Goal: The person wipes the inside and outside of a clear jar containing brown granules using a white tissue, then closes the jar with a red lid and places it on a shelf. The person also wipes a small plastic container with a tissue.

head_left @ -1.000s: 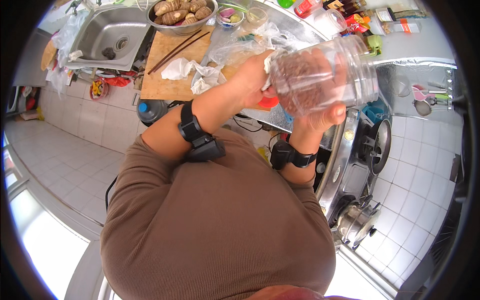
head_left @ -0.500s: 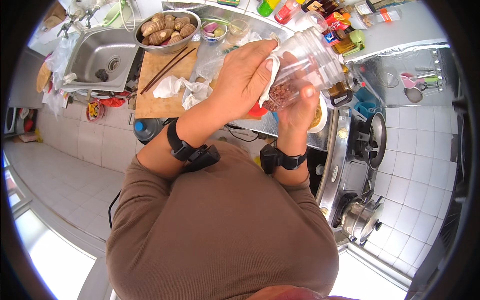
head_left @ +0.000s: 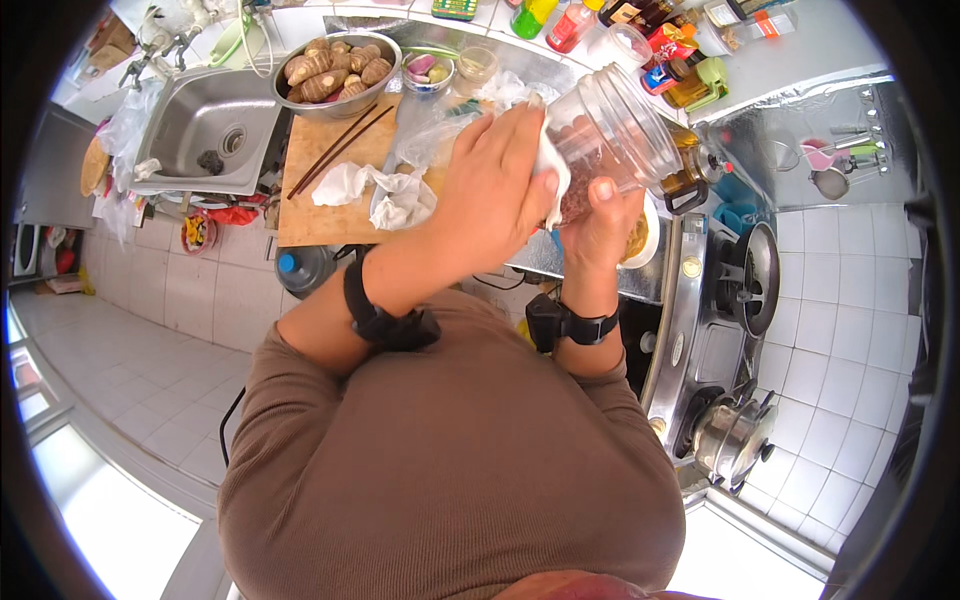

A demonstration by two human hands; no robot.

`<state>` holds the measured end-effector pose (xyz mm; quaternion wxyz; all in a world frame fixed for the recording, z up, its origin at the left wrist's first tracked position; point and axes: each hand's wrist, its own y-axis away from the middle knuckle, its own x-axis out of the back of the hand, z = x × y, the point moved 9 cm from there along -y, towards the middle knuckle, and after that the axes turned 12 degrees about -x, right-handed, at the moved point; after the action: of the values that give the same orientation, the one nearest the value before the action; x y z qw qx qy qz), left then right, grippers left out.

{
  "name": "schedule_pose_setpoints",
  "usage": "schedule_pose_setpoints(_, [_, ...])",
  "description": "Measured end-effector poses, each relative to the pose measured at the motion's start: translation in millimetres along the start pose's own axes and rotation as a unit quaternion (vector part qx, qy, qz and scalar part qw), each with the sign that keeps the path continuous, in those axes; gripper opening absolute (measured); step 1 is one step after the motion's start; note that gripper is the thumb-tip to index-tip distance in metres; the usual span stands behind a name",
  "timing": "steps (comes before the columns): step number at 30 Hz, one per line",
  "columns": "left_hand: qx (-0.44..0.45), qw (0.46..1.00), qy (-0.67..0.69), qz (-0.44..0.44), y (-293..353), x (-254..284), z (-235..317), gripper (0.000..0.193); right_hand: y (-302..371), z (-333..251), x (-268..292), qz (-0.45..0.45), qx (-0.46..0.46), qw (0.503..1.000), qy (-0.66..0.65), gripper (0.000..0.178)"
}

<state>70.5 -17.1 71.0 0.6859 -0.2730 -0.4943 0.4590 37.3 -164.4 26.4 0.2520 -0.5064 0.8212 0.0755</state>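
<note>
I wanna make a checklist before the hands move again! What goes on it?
1. Right hand supporting the clear jar: ok.
2. Left hand holding the white wipe against the jar: ok.
3. Jar upright: not ok, it's tilted.
4. Reddish-brown granules inside the jar: ok.
5. Jar's outside dry: cannot tell.
6. Chopsticks lying on the cutting board: ok.

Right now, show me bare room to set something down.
Bare: the tan wooden board between the round steel bowl and dark chopsticks, and its near left edge below the crumpled white tissues. Crowded: the white upper-right ledge, with coloured bottles.
</note>
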Motion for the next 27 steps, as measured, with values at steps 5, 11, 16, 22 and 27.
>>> schedule_pose_setpoints(5, [0.159, 0.944, 0.29, -0.005, -18.6, -17.2, -47.8, 0.042, 4.2, 4.5, -11.9, -0.039, -0.019, 0.999, 0.004, 0.105])
schedule_pose_setpoints(11, [-0.008, 0.999, 0.035, 0.041, -4.9, -8.8, -2.3, 0.049, -6.8, -13.3, 3.4, 0.015, 0.018, 0.999, 0.025, 0.101])
schedule_pose_setpoints(16, [-0.003, 0.999, 0.043, 0.014, -9.5, -14.7, -3.8, 0.06, -1.9, -7.9, 5.6, 0.031, 0.024, 0.999, 0.033, 0.096])
schedule_pose_setpoints(22, [0.249, 0.923, 0.293, -0.029, -7.2, -24.1, -61.9, 0.052, 4.8, -6.7, -12.7, -0.095, -0.006, 0.995, 0.032, 0.106])
schedule_pose_setpoints(27, [0.379, 0.821, 0.413, -0.111, 29.9, -50.6, -66.2, 0.056, 0.2, -1.0, 6.3, -0.024, -0.011, 1.0, 0.004, 0.104])
